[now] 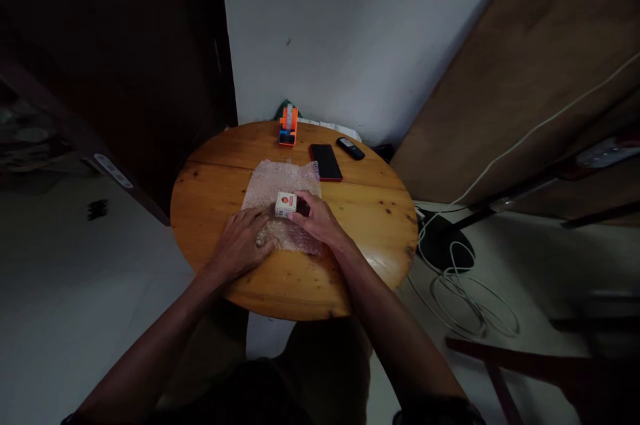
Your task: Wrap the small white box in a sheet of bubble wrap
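Note:
A small white box with red print (286, 204) rests on a sheet of pinkish bubble wrap (280, 175) on the round wooden table (375, 211). My right hand (319, 217) grips the box's right side between thumb and fingers. On the wrap's lower left part lies my left hand (243, 241), its fingers spread and pointing toward the box. Nothing is held in that hand.
An orange tape dispenser (289, 126) stands at the table's back edge. Right of it lie a dark tablet-like object with red edges (326, 163) and a black phone-like device (351, 148). Coiled white cable (470, 291) lies on the floor to the right.

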A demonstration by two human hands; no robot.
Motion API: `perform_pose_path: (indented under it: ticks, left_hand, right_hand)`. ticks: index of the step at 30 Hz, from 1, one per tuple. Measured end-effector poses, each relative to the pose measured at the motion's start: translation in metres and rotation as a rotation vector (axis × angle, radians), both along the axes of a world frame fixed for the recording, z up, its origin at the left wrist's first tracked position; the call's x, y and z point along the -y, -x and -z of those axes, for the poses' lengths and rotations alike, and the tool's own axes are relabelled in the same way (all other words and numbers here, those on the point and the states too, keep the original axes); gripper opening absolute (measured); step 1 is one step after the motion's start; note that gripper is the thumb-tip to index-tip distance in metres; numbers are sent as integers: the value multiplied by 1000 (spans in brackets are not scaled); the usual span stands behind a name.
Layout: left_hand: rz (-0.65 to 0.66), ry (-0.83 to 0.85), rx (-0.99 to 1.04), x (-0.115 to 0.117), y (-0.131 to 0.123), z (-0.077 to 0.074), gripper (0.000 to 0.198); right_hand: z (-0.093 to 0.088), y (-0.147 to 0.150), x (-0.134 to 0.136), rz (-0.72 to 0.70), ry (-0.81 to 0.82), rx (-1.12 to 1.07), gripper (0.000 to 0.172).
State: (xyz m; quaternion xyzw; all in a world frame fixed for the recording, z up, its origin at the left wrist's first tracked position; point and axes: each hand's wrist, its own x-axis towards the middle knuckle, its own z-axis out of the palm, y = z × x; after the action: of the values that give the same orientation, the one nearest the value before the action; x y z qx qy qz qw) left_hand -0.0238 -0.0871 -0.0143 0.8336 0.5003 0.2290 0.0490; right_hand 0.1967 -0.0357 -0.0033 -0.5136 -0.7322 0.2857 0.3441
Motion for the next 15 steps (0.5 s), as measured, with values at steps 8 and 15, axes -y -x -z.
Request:
perform_pose_path:
  ticks: [8, 15]
  left_hand:
    - [86, -35, 67, 7, 9, -6, 34]
    - [255, -12, -150, 13, 17, -26, 20]
  right_hand:
    - [5, 2, -1, 12, -52, 53, 47]
    - [6, 0, 1, -5, -61, -3, 57]
